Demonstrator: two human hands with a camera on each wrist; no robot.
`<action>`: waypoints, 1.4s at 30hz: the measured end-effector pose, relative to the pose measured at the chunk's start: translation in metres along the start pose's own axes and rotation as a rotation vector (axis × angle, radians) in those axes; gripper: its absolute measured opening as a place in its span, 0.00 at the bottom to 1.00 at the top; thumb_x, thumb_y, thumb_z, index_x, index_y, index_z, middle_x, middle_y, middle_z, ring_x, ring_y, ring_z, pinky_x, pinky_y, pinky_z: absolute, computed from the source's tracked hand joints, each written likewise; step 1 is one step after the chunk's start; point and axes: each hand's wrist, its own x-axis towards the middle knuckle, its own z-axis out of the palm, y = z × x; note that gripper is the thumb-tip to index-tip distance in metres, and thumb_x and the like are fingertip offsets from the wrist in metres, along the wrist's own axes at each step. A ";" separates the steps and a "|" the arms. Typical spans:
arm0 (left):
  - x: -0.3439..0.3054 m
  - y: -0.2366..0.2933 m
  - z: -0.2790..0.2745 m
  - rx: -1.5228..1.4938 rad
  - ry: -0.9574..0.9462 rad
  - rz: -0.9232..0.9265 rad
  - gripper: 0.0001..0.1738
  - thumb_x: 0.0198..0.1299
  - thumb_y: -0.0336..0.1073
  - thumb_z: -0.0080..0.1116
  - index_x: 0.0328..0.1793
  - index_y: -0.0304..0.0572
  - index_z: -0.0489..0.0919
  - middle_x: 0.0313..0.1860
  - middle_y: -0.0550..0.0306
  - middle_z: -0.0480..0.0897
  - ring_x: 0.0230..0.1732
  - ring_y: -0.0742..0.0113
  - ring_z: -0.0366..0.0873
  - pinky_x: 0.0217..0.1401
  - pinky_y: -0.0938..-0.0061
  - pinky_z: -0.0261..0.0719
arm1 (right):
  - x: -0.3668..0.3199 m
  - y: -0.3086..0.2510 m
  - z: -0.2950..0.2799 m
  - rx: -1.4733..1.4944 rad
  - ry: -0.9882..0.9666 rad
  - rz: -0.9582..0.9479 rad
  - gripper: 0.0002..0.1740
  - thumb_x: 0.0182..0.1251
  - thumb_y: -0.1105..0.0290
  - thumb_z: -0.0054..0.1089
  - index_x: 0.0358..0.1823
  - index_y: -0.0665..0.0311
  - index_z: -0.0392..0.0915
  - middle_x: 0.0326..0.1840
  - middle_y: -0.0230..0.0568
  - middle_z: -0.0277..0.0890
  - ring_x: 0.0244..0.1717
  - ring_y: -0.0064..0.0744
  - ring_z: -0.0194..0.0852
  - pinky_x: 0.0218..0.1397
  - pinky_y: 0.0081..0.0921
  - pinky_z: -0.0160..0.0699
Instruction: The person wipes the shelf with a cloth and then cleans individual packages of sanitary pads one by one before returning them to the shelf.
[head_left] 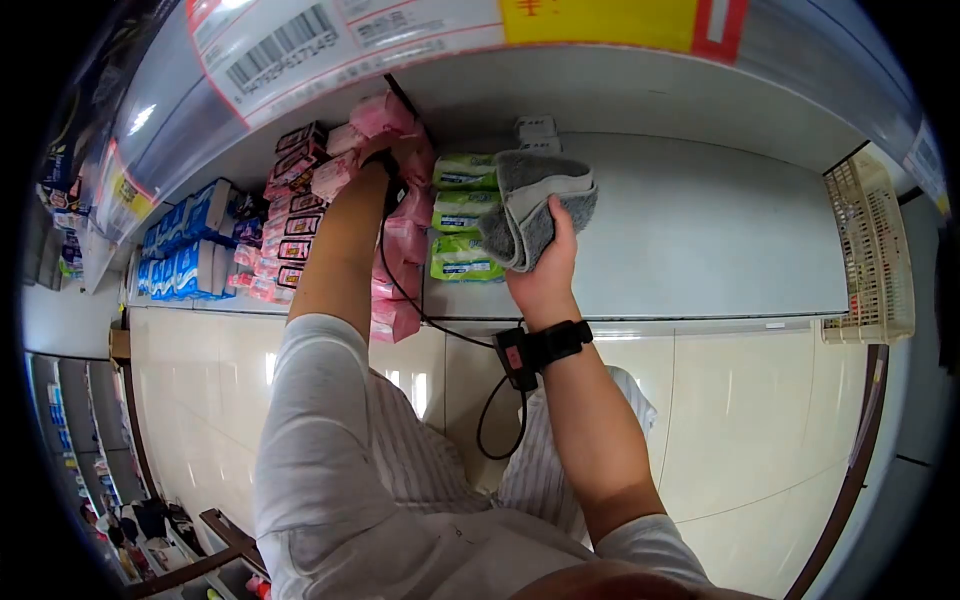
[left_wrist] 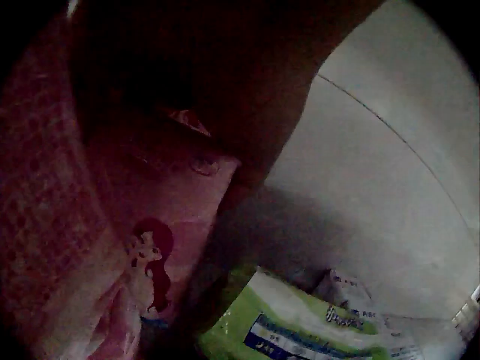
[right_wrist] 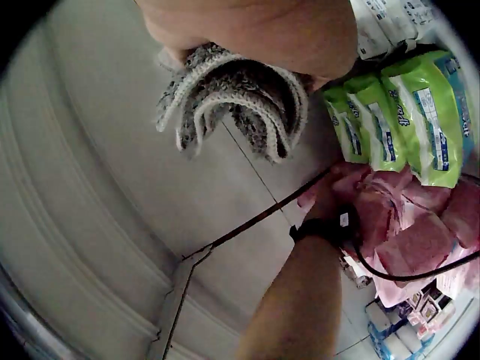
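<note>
My right hand (head_left: 545, 262) grips a folded grey cloth (head_left: 520, 205) with pale edging, thumb on top, above the shelf. From the right wrist view, the cloth (right_wrist: 225, 101) hangs in folded layers below the hand (right_wrist: 262, 26). My left hand (head_left: 403, 155) reaches in among pink packages (head_left: 402, 240) towards the back of the shelf, its fingers mostly hidden. The left wrist view is dark; there the hand (left_wrist: 202, 75) lies against a pink package (left_wrist: 180, 191) with a printed figure, but its grasp cannot be made out. Green-and-white packs (head_left: 466, 257) are stacked between the hands.
Blue packs (head_left: 200, 268) and small pink-and-black packs (head_left: 295, 225) stand to the left. A cream plastic basket (head_left: 870, 250) is at the shelf's (head_left: 720, 240) right end. A price-labelled edge (head_left: 420, 25) crosses overhead. A black cable (head_left: 440, 328) runs between the wrists.
</note>
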 end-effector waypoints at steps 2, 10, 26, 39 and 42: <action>0.001 -0.003 -0.009 -0.011 -0.008 -0.004 0.45 0.44 0.69 0.57 0.61 0.42 0.83 0.65 0.42 0.79 0.65 0.48 0.78 0.68 0.62 0.73 | 0.000 0.000 0.001 0.002 0.006 0.003 0.24 0.71 0.54 0.57 0.63 0.55 0.74 0.61 0.34 0.79 0.60 0.40 0.77 0.66 0.42 0.73; -0.043 0.008 -0.086 -0.143 0.139 0.025 0.47 0.38 0.70 0.61 0.54 0.37 0.84 0.56 0.41 0.84 0.54 0.47 0.84 0.55 0.59 0.81 | -0.006 -0.003 0.008 -0.020 0.001 -0.005 0.25 0.71 0.54 0.57 0.65 0.56 0.73 0.63 0.34 0.77 0.62 0.39 0.75 0.68 0.40 0.71; -0.288 0.004 -0.124 -0.531 -0.113 0.636 0.41 0.51 0.45 0.67 0.68 0.23 0.72 0.46 0.49 0.83 0.46 0.65 0.78 0.53 0.73 0.75 | -0.044 0.030 0.038 -1.348 -0.564 -1.042 0.64 0.32 0.63 0.87 0.75 0.65 0.58 0.72 0.56 0.66 0.69 0.53 0.69 0.70 0.41 0.70; -0.363 0.014 -0.119 -0.377 0.199 1.125 0.48 0.29 0.46 0.78 0.62 0.32 0.77 0.52 0.40 0.83 0.54 0.45 0.82 0.60 0.63 0.77 | -0.032 0.018 0.035 -0.867 -0.393 -0.111 0.45 0.55 0.55 0.76 0.71 0.65 0.66 0.60 0.44 0.79 0.57 0.39 0.79 0.65 0.31 0.75; -0.375 0.010 -0.113 -0.339 0.157 1.267 0.49 0.23 0.47 0.79 0.59 0.36 0.78 0.53 0.44 0.82 0.54 0.47 0.81 0.60 0.65 0.77 | -0.032 0.024 0.031 -0.398 -0.260 0.369 0.32 0.69 0.39 0.59 0.60 0.57 0.78 0.55 0.37 0.81 0.53 0.33 0.81 0.62 0.31 0.78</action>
